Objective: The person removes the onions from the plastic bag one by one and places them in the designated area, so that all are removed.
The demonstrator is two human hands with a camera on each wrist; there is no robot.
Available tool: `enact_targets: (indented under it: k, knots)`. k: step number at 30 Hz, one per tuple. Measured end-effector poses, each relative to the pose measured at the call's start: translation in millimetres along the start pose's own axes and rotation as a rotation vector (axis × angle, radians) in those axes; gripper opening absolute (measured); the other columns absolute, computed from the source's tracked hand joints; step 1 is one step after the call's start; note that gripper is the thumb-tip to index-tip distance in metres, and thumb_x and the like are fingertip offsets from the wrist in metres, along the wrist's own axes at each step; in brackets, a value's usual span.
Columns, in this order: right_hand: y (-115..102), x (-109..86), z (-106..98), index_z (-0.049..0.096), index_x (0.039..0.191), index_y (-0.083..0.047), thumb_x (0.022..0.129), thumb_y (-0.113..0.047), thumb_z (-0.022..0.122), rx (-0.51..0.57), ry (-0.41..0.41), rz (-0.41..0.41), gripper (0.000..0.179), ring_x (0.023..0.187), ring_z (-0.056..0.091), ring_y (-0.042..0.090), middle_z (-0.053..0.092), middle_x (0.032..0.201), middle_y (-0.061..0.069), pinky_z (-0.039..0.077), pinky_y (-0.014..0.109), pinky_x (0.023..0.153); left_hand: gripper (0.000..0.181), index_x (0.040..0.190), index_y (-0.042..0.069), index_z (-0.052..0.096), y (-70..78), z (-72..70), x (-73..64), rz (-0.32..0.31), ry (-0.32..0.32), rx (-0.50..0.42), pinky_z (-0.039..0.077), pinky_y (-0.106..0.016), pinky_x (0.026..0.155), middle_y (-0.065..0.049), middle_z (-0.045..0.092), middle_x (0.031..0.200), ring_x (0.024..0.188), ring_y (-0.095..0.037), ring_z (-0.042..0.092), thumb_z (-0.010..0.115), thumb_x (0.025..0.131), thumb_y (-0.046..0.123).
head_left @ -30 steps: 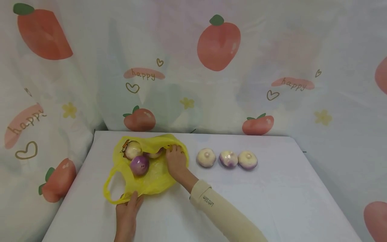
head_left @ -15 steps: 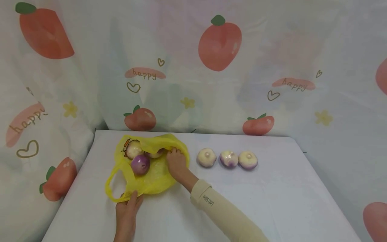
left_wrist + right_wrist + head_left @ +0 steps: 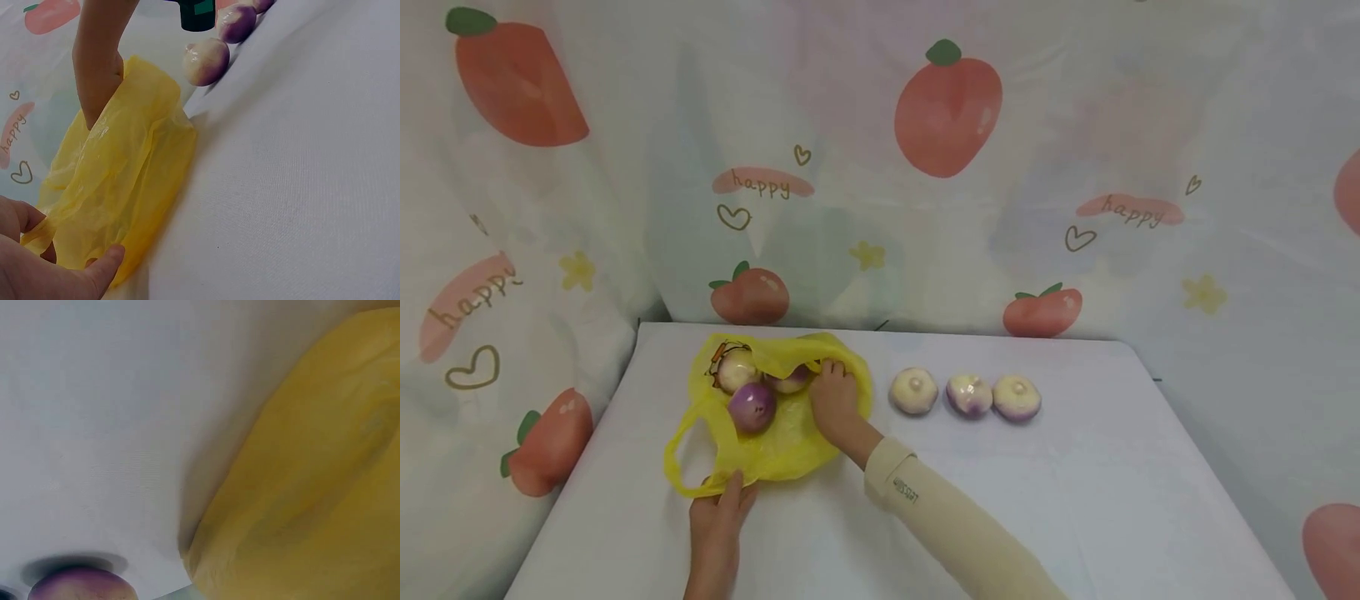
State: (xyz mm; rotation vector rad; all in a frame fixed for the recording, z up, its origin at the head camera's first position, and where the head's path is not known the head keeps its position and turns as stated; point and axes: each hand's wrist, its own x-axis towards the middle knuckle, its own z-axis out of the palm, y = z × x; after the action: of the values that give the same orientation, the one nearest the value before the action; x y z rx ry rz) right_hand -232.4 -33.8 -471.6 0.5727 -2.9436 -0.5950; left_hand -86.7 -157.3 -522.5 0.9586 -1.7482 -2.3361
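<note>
A yellow plastic bag lies with its mouth spread on the white table. Inside it are a purple onion, a pale onion and another onion, partly covered by the bag's far edge. My left hand pinches the near edge of the bag beside its handle loop; the left wrist view shows that hand with plastic between thumb and fingers. My right hand reaches into the bag's right side, next to the half-covered onion. Its fingertips point down and are hidden, so what they hold does not show.
Right of the bag, three purple-and-white onions stand in a row: a left one, a middle one and a right one. A printed cloth hangs behind the white table.
The bag's handle loop and the onions inside have shifted slightly right. The right forearm has drawn a little left, its hand still within the bag. The left hand keeps its hold.
</note>
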Motion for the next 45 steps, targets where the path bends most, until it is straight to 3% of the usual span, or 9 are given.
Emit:
enact_targets:
  k: [4, 10, 18, 22, 25, 29, 33, 39, 45]
  knots:
    - [0.6, -0.2, 2.3, 0.070, 0.090, -0.014, 0.091, -0.021, 0.062, 0.026, 0.028, -0.059, 0.010, 0.079, 0.051, 0.017, 0.053, 0.089, 0.003, 0.048, 0.024, 0.059, 0.061, 0.139, -0.002, 0.029, -4.6, -2.3, 3.4, 0.020, 0.006, -0.012, 0.050, -0.027, 0.092, -0.016, 0.037, 0.135, 0.110, -0.017, 0.053, 0.055, 0.096, 0.032]
    - [-5.6, -5.9, 2.3, 0.068, 0.078, -0.012, 0.087, -0.020, 0.064, 0.045, 0.072, -0.017, 0.012, 0.066, 0.057, 0.016, 0.058, 0.072, 0.002, 0.050, 0.024, 0.050, 0.064, 0.138, -0.001, 0.031, -20.5, -4.9, 18.9, 0.023, 0.001, -0.070, 0.052, -0.025, 0.089, -0.018, 0.036, 0.136, 0.106, -0.013, 0.056, 0.060, 0.093, 0.034]
    - [-18.3, -5.2, 0.1, 0.068, 0.104, -0.014, 0.093, -0.028, 0.054, -0.063, -0.106, 0.025, 0.023, 0.075, 0.049, 0.023, 0.049, 0.092, 0.010, 0.046, 0.028, 0.049, 0.060, 0.135, -0.007, 0.030, -9.4, 2.1, 5.9, 0.058, -0.009, -0.087, 0.051, -0.028, 0.090, -0.021, 0.035, 0.135, 0.111, -0.021, 0.053, 0.058, 0.095, 0.028]
    - [-19.8, -4.4, 0.6, 0.068, 0.108, -0.018, 0.095, -0.028, 0.053, -0.073, -0.099, -0.024, 0.023, 0.087, 0.049, 0.023, 0.050, 0.100, 0.009, 0.048, 0.029, 0.063, 0.062, 0.137, -0.007, 0.029, -3.8, 3.2, 0.9, 0.060, -0.016, -0.064, 0.050, -0.030, 0.092, -0.021, 0.034, 0.136, 0.114, -0.022, 0.050, 0.057, 0.095, 0.029]
    - [-20.7, -3.6, 2.0, 0.067, 0.108, -0.016, 0.095, -0.025, 0.054, 0.012, -0.023, -0.070, 0.020, 0.091, 0.051, 0.021, 0.053, 0.100, 0.006, 0.051, 0.029, 0.069, 0.065, 0.139, -0.003, 0.029, -3.9, 2.1, 2.2, 0.045, -0.003, -0.021, 0.050, -0.028, 0.091, -0.019, 0.036, 0.136, 0.116, -0.022, 0.049, 0.057, 0.094, 0.035]
    - [-24.3, -1.9, -0.8, 0.061, 0.112, -0.011, 0.095, -0.022, 0.056, 0.277, 0.050, -0.117, 0.021, 0.089, 0.055, 0.020, 0.054, 0.097, 0.007, 0.055, 0.029, 0.067, 0.068, 0.141, 0.000, 0.028, -7.3, -0.3, 6.6, 0.043, -0.012, -0.008, 0.050, -0.026, 0.091, -0.018, 0.036, 0.139, 0.121, -0.023, 0.046, 0.056, 0.094, 0.040]
    - [-30.5, 1.1, -5.4, 0.048, 0.131, -0.010, 0.090, -0.030, 0.065, 0.493, 0.036, -0.185, 0.048, 0.103, 0.053, 0.020, 0.052, 0.115, 0.009, 0.056, 0.027, 0.077, 0.069, 0.142, 0.003, 0.029, -6.5, 0.4, 5.4, 0.048, -0.034, -0.031, 0.050, -0.025, 0.091, -0.015, 0.036, 0.139, 0.122, -0.022, 0.045, 0.058, 0.093, 0.041]
    - [-40.0, 2.9, -5.3, 0.035, 0.142, -0.012, 0.085, -0.038, 0.069, 0.544, 0.058, -0.335, 0.071, 0.126, 0.038, 0.021, 0.039, 0.140, 0.004, 0.036, 0.024, 0.106, 0.065, 0.143, 0.002, 0.025, 0.9, 2.0, -3.6, 0.079, -0.082, -0.039, 0.048, -0.026, 0.094, -0.014, 0.034, 0.140, 0.122, -0.021, 0.043, 0.054, 0.096, 0.036]
    - [-44.5, -1.2, -3.9, 0.036, 0.142, -0.017, 0.087, -0.040, 0.065, 0.497, 0.145, -0.411, 0.066, 0.126, 0.034, 0.022, 0.041, 0.135, 0.003, 0.037, 0.023, 0.104, 0.063, 0.144, -0.001, 0.023, 4.8, 2.6, -8.0, 0.075, -0.084, -0.041, 0.047, -0.028, 0.096, -0.016, 0.033, 0.140, 0.123, -0.023, 0.041, 0.052, 0.097, 0.031]
